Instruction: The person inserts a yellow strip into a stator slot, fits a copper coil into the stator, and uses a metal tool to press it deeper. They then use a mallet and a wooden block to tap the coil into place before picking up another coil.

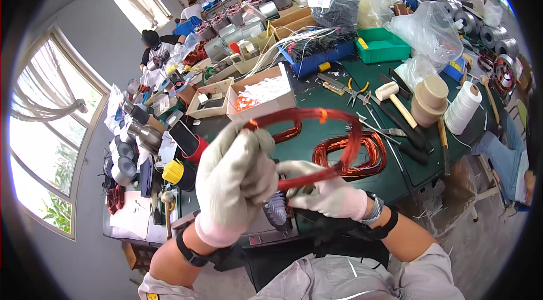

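Note:
A loop of reddish copper wire (pixel 352 150), tied with orange bands, is held up over the green table. My gloved left hand (pixel 233 172) is closed around its left side. My gloved right hand (pixel 325 191) grips the loop's lower edge with thumb and fingers. On the table behind it lies a copper wire coil (pixel 374 155), and part of another coil (pixel 291 132) shows through the loop. Beneath my hands is a grey ribbed part (pixel 276 212), partly hidden by the gloves.
A mallet (pixel 396 102), pliers (pixel 356 95), a white thread cone (pixel 464 108) and a beige cup-shaped block (pixel 429 101) stand or lie right. Behind are a carton of white slips (pixel 266 93) and a green tray (pixel 384 46). A phone (pixel 185 137) is left. Other people work farther back.

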The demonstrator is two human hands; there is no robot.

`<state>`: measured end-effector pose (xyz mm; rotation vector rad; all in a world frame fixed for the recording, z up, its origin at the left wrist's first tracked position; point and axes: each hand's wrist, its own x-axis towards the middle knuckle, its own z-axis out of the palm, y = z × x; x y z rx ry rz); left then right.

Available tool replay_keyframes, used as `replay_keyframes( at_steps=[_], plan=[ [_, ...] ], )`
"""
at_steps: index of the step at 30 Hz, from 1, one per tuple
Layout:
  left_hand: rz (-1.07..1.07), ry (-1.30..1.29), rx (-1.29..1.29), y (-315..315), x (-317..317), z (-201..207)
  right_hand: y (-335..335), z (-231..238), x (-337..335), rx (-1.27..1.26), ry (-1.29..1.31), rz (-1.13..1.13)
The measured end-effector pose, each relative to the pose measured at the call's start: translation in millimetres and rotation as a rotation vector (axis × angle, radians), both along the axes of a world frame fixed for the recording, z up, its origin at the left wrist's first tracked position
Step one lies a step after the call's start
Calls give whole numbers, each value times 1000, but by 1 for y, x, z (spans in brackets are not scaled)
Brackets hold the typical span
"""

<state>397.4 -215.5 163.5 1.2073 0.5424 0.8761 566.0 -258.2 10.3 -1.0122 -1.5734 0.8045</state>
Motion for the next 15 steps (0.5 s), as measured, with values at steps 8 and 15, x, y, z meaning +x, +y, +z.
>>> replay_keyframes(
  at_steps=[8, 15],
  plan=[
    [11, -73, -194, -61, -45, -78, -30, -56, 3, 188, -473, 122],
    [75, -224, -112, -71, -50, -95, -4, -53, -14, 123, -89, -171]
  ],
)
